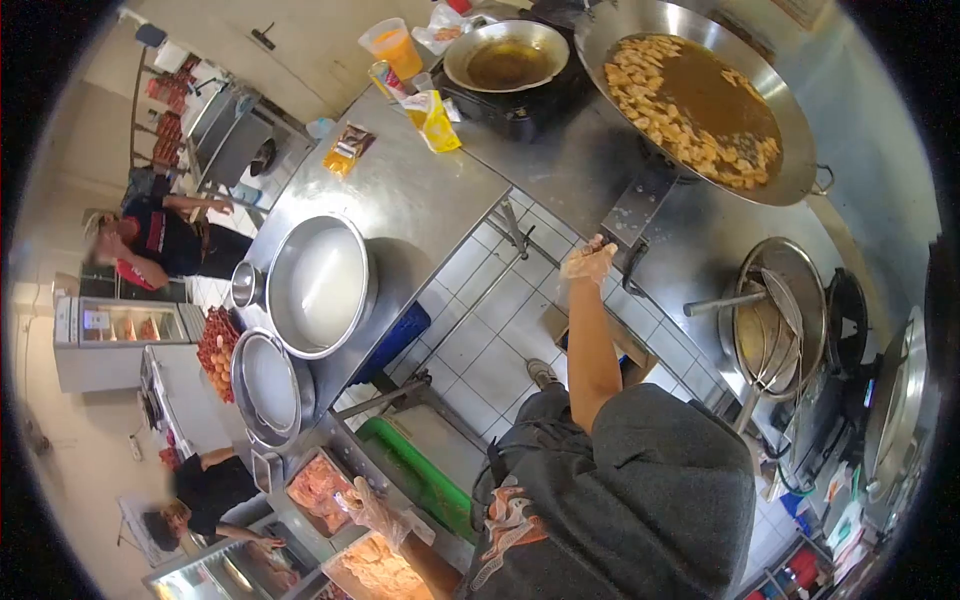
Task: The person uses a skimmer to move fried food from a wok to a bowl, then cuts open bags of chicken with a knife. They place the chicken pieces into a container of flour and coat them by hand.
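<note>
Left hand point(372, 508): clear glove, low at the frame's bottom edge, just over the tray of battered pieces point(336, 560). The glove is crumpled; cannot tell whether it grips a piece.
Second tray point(292, 495): pinkish pieces, just beside the first.
In the way: own grey-shirted torso fills the lower right; a green bin point(415, 478) sits between body and trays.
Right hand point(590, 262): gloved, arm stretched forward, fingers bunched at the stove front point(640, 205). Cannot tell if anything is pinched.
Table point(420, 200): steel. Near end holds a lidded bowl point(268, 385), then a big bowl point(273, 300) of white contents, with eggs point(215, 350) beside them.
Right of arm: skimmer pan point(770, 320).
Far: large wok point(800, 150) with pieces in brown oil; small wok point(455, 50) beside it; orange cup point(392, 45).
Far left: two other people, well apart.
</note>
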`<move>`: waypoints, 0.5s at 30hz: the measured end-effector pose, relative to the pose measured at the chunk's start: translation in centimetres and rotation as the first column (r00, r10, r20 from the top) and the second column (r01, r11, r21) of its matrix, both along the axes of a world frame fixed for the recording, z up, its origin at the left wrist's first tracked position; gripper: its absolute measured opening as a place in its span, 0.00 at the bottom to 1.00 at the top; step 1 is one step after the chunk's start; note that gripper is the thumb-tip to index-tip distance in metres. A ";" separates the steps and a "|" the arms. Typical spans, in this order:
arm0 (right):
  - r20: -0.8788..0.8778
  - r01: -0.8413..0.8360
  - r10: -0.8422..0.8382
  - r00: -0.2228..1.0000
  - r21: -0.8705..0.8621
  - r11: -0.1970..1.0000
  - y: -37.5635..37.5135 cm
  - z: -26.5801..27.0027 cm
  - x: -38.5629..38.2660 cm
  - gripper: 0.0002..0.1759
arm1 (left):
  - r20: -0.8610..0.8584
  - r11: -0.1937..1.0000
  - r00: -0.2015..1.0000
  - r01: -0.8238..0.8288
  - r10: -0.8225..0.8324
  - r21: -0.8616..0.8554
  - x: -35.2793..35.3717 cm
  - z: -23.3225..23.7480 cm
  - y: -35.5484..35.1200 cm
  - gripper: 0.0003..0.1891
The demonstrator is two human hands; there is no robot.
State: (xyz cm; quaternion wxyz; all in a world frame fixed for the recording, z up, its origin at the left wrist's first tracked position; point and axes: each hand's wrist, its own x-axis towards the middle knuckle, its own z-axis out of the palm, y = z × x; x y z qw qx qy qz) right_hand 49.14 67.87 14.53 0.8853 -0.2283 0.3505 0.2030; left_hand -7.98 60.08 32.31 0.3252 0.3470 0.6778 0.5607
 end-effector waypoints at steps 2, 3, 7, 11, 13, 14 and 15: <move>-0.062 0.030 -0.015 0.998 0.250 0.968 -0.6 -2.5 1.4 0.13 | 0.004 0.999 0.999 -0.032 0.031 0.024 1.5 1.5 -0.5 0.10; -0.020 0.011 -0.003 1.000 0.391 0.920 -1.0 -3.8 2.0 0.12 | 0.005 0.998 0.999 -0.036 0.036 0.054 3.0 3.0 -0.6 0.10; -0.158 0.086 0.198 0.967 0.940 0.329 -2.6 -4.6 3.4 0.10 | -0.187 0.998 0.982 0.004 0.008 0.063 0.0 0.6 -1.4 0.13; -0.031 0.101 0.504 0.863 0.988 -0.112 -2.9 -6.7 4.7 0.18 | -0.394 0.987 0.906 -0.154 0.155 0.035 0.0 2.1 -2.7 0.19; 0.015 -0.187 0.471 0.882 0.929 0.320 -3.9 -6.0 4.9 0.16 | -0.486 0.944 0.844 -0.313 0.228 -0.100 0.1 4.0 -3.3 0.20; 0.093 -0.310 0.430 0.898 0.827 0.469 -3.7 -3.8 3.3 0.12 | -0.472 0.936 0.851 -0.326 0.229 -0.133 -0.6 4.0 -3.9 0.21; 0.151 -0.351 0.445 0.883 0.841 0.411 -3.6 -3.8 3.1 0.04 | -0.608 0.923 0.763 -0.365 0.220 -0.124 -2.4 2.4 -4.8 0.21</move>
